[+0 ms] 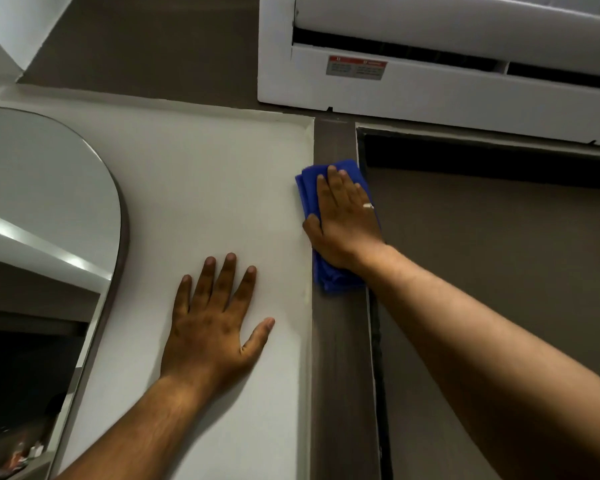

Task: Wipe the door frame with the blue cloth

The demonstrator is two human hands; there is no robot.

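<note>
The dark brown door frame (336, 341) runs up the middle of the view, between a white wall and the brown door. A folded blue cloth (333, 275) lies flat against the frame near its top corner. My right hand (343, 220) presses on the cloth with flat fingers, and a ring shows on one finger. The cloth sticks out above my fingertips and below my wrist. My left hand (212, 320) rests flat on the white wall (205, 202) to the left of the frame, fingers spread, holding nothing.
A white air conditioner (430, 64) hangs just above the door's top edge. A rounded mirror (49, 220) with a metal rim is mounted on the wall at the left. The brown door (499, 271) fills the right side.
</note>
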